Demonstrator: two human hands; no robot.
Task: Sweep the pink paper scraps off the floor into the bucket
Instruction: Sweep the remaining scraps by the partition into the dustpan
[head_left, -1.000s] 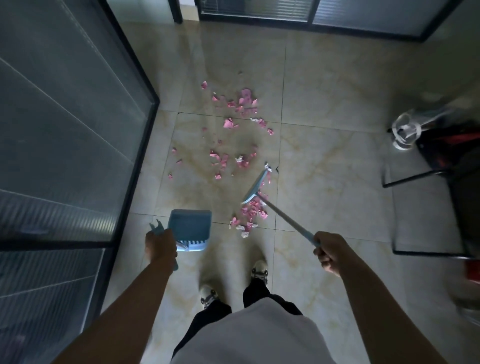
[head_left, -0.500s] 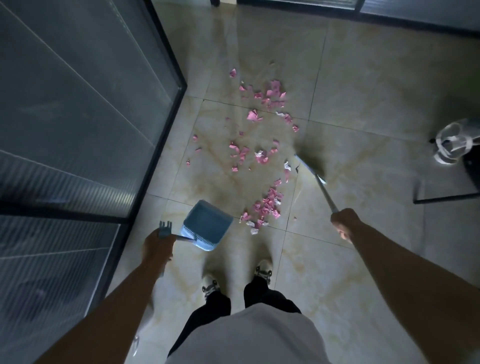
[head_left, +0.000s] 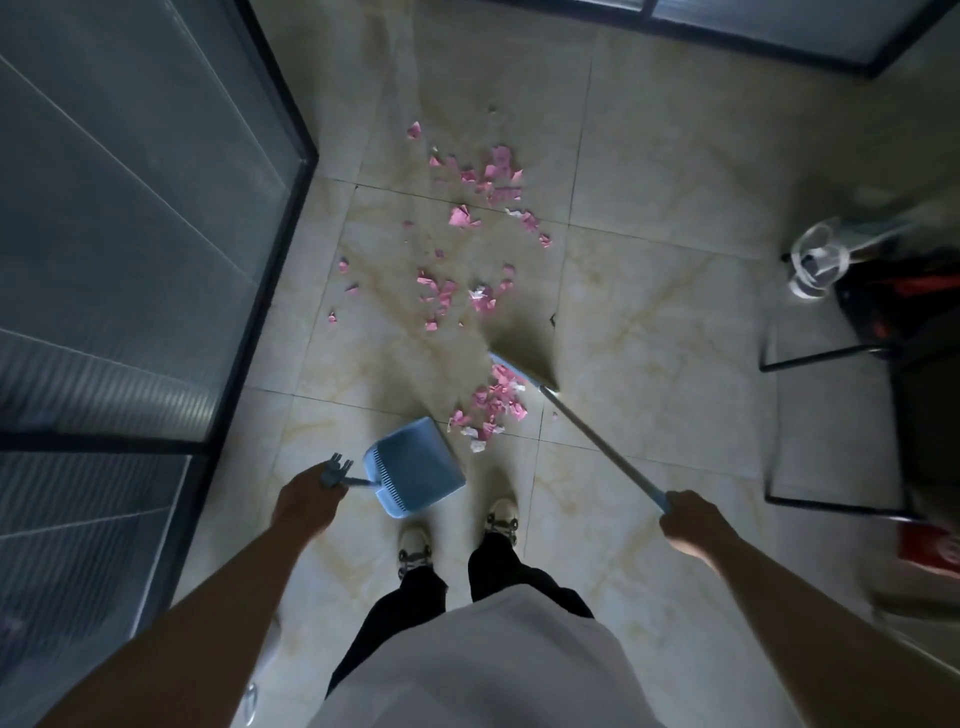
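Observation:
Pink paper scraps lie on the tiled floor in three loose groups: a far cluster (head_left: 493, 179), a middle scatter (head_left: 457, 296) and a near pile (head_left: 491, 402). My right hand (head_left: 688, 522) grips the long handle of a broom (head_left: 597, 447). Its blurred bristle head (head_left: 524, 351) sits just beyond the near pile. My left hand (head_left: 306, 499) holds the handle of a blue dustpan (head_left: 415, 467), which stands left of the near pile, in front of my shoes.
A dark-framed glass partition (head_left: 145, 234) runs along the left. At the right stand a black metal-legged chair frame (head_left: 831, 358), a white handled container (head_left: 818, 265) and a red object (head_left: 930, 543). Another dark-framed glass wall (head_left: 753, 31) closes off the far side.
The broom head has swung from the right back toward the near pile. The dustpan has stayed by my left foot. The view has shifted slightly.

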